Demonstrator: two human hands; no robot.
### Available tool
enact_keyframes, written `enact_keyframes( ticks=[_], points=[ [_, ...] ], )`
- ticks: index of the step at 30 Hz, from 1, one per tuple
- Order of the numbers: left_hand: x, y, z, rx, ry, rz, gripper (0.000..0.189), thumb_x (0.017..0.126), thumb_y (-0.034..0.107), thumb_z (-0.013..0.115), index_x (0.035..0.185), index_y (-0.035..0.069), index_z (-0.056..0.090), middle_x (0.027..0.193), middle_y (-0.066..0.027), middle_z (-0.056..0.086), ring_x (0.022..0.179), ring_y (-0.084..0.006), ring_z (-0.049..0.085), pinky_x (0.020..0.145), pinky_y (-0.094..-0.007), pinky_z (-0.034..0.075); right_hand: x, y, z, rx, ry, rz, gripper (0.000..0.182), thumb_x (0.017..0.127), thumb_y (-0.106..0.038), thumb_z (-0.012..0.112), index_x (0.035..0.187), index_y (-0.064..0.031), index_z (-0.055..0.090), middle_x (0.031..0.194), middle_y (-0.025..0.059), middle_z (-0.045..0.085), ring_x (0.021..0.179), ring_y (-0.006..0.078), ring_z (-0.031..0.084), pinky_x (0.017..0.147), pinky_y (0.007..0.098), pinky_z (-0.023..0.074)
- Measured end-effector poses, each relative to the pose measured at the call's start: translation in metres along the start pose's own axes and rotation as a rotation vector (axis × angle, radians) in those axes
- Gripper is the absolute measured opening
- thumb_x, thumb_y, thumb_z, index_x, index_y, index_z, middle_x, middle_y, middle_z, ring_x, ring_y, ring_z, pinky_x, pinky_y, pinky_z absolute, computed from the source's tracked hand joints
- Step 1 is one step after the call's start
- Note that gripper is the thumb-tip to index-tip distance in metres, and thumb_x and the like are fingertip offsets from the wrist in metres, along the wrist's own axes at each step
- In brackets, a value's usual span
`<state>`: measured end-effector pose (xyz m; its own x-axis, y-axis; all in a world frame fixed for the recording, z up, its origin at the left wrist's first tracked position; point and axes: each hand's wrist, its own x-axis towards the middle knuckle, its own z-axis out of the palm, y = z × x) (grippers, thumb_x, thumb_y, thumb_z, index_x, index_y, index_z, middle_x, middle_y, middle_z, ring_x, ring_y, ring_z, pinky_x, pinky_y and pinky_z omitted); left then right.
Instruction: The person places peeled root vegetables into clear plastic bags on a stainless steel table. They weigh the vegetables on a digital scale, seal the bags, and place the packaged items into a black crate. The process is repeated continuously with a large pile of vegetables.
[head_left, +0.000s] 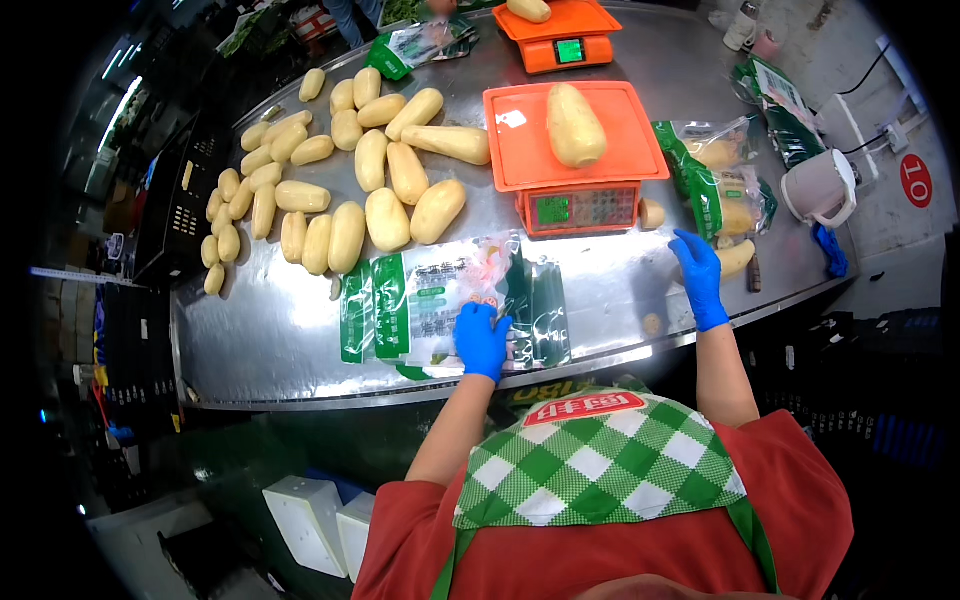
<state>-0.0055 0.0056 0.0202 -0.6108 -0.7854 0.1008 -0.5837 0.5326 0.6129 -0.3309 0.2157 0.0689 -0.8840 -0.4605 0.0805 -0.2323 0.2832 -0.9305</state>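
Note:
My left hand (481, 343), in a blue glove, lies on a flat stack of printed green-and-clear plastic bags (431, 289), its thumb apart from the fingers. My right hand (699, 277), gloved the same way, is over the steel table beside a peeled lotus root piece (737, 259), with nothing seen in its fingers. One large peeled lotus root (574, 126) rests on the orange pan of a digital scale (577, 210) with a lit display. Right of the scale lie a short cut piece (651, 214) and bags filled with lotus root (724, 187).
Many peeled lotus roots (347, 236) cover the table's left half. A second orange scale (566, 49) stands behind, bearing another root. At right are a brown handle (754, 275), a white electric kettle (817, 187), a blue crumpled item (830, 251) and more bags (787, 112).

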Motion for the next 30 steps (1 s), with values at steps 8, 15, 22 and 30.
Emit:
enact_keyframes(
  ticks=[8,15,22,30],
  points=[
    [-0.009,-0.016,-0.015,0.046,-0.097,0.068,0.013,0.074,0.022,0.066,0.073,0.009,0.063,0.087,-0.012,0.055,0.083,-0.0324,0.054,0.071,-0.0443,0.043,0.06,-0.046,0.034,-0.134,-0.133,-0.26,0.033,0.085,-0.016,0.063,0.118,-0.009,0.06,0.1,0.0111,0.065,0.09,0.0201,0.062,0.081,0.0305,0.0477],
    [-0.034,-0.027,-0.067,0.117,-0.208,0.164,0.024,0.068,0.027,0.072,0.082,0.009,0.062,0.088,-0.0091,0.057,0.084,-0.0306,0.055,0.072,-0.042,0.043,0.14,-0.11,0.079,-0.757,-0.236,-0.797,0.066,0.073,-0.022,0.074,0.133,-0.0149,0.046,0.132,0.0154,0.048,0.115,0.0317,0.049,0.095,0.0404,0.0424],
    [-0.043,0.011,-0.049,-0.034,-0.212,0.115,0.042,0.068,0.033,0.075,0.097,0.007,0.058,0.094,-0.0129,0.056,0.087,-0.0327,0.056,0.074,-0.0417,0.044,0.167,-0.143,0.133,-0.889,-0.415,-1.002,0.071,0.066,-0.04,0.077,0.126,-0.013,0.051,0.124,0.0162,0.054,0.114,0.0306,0.051,0.102,0.0429,0.0348],
    [-0.045,-0.016,-0.027,-0.272,-0.113,0.021,0.011,0.084,0.014,0.056,0.082,0.004,0.059,0.083,-0.0145,0.057,0.078,-0.0331,0.057,0.07,-0.0401,0.045,0.179,-0.136,0.14,-0.536,-0.721,-0.535,0.092,0.067,-0.042,0.077,0.143,-0.0183,0.029,0.129,0.0167,0.05,0.118,0.0344,0.049,0.1,0.0393,0.038]
  ],
)
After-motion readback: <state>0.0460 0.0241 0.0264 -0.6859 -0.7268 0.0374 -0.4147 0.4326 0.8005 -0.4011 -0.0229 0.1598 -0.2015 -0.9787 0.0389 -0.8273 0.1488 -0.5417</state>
